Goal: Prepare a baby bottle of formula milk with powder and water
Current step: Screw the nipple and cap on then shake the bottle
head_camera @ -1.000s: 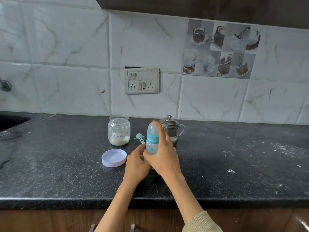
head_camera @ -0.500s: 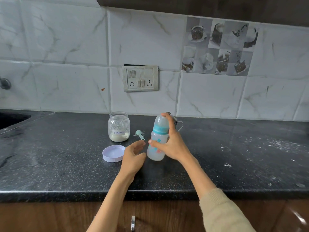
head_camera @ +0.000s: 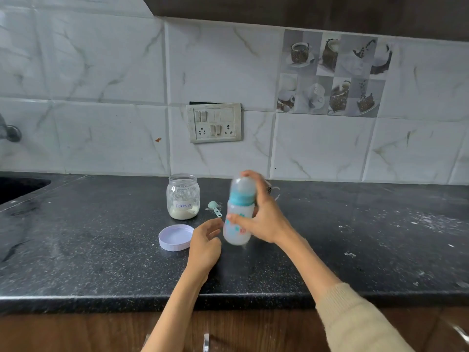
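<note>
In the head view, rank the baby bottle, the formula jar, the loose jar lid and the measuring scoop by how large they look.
1. Baby bottle, tallest, though blurred and lifted nearer the camera.
2. Formula jar.
3. Jar lid, about as wide as the jar but flat.
4. Measuring scoop, clearly smallest.

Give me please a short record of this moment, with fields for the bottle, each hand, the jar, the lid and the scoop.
bottle: baby bottle, capped, teal collar, blurred, lifted off the counter
right hand: right hand grips the bottle, one finger on its cap
left hand: left hand near the bottle, fingers relaxed, holds nothing
jar: formula jar, open, a little powder at the bottom
lid: jar lid lies on the counter, in front of the jar
scoop: green scoop lies on the counter, right of the jar
</note>
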Demonstrator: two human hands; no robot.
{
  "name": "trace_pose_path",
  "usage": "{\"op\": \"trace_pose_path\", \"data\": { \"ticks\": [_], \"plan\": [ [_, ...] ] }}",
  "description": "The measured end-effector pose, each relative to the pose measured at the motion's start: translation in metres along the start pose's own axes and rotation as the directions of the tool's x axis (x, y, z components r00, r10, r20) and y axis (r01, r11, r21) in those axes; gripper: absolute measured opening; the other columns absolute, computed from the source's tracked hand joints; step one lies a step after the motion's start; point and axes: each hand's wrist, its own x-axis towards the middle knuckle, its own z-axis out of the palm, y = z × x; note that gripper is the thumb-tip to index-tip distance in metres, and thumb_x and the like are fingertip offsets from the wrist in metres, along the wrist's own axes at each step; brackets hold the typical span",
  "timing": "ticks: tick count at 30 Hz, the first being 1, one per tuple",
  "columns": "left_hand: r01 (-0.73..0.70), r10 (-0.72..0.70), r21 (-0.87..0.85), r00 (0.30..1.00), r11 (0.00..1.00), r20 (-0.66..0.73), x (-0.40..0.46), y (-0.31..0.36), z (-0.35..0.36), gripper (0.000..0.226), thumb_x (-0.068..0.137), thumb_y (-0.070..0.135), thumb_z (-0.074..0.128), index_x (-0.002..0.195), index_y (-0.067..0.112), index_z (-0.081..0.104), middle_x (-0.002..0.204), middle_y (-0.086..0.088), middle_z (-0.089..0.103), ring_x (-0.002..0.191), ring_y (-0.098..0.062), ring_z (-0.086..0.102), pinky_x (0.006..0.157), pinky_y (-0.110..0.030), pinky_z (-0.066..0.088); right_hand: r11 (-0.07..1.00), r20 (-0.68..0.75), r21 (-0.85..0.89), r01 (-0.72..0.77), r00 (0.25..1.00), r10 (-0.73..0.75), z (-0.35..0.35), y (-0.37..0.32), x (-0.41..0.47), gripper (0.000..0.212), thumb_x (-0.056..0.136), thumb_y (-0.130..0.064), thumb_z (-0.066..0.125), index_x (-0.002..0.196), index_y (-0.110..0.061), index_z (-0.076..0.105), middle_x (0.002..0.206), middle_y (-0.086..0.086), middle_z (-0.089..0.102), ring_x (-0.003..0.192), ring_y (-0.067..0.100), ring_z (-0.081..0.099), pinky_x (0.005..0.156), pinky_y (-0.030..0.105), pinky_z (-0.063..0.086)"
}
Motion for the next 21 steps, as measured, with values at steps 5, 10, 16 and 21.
{"op": "trace_pose_path", "data": {
  "ticks": [5,10,16,21],
  "plan": [
    [-0.032,0.032,0.026,0.999,0.999,0.02,-0.004,0.004,0.003,0.065,0.068,-0.023,0.027,0.117,0.003,0.06,0.118,-0.008,0.065,0.115,-0.018,0.057,0.103,-0.034,0.044,0.998,0.108,-0.07,-0.003,0.994,0.011,-0.002,0.001,0.003,0.08,0.074,-0.017,0.077,0.121,-0.051,0.022,0.114,-0.001,0.049,0.093,0.021,0.06,0.076,0.035,0.058],
    [-0.054,0.053,0.025,0.998,0.998,0.031,-0.007,0.01,0.004,0.061,0.071,-0.024,0.03,0.114,0.006,0.061,0.11,-0.004,0.065,0.109,-0.015,0.057,0.101,-0.029,0.043,0.998,0.06,-0.07,-0.009,0.998,0.014,-0.008,-0.005,0.01,0.082,0.073,-0.016,0.078,0.12,-0.05,0.02,0.107,-0.003,0.047,0.095,0.021,0.06,0.083,0.036,0.056],
    [-0.044,0.043,0.037,0.999,0.998,0.022,-0.006,0.009,0.004,0.065,0.068,-0.025,0.027,0.119,0.001,0.058,0.117,-0.011,0.063,0.114,-0.019,0.056,0.106,-0.034,0.041,0.996,0.116,-0.087,-0.013,0.993,0.023,-0.01,-0.009,0.013,0.08,0.073,-0.015,0.077,0.123,-0.044,0.021,0.109,-0.002,0.048,0.096,0.022,0.06,0.084,0.041,0.056],
    [-0.042,0.041,0.05,0.999,0.998,0.024,-0.004,0.006,0.003,0.064,0.071,-0.023,0.028,0.122,0.001,0.057,0.121,-0.009,0.062,0.117,-0.02,0.055,0.104,-0.031,0.041,0.998,-0.064,-0.06,-0.024,0.998,0.02,-0.005,-0.007,0.012,0.081,0.073,-0.019,0.077,0.121,-0.05,0.019,0.114,0.003,0.049,0.097,0.023,0.059,0.085,0.043,0.055]
  ]
}}
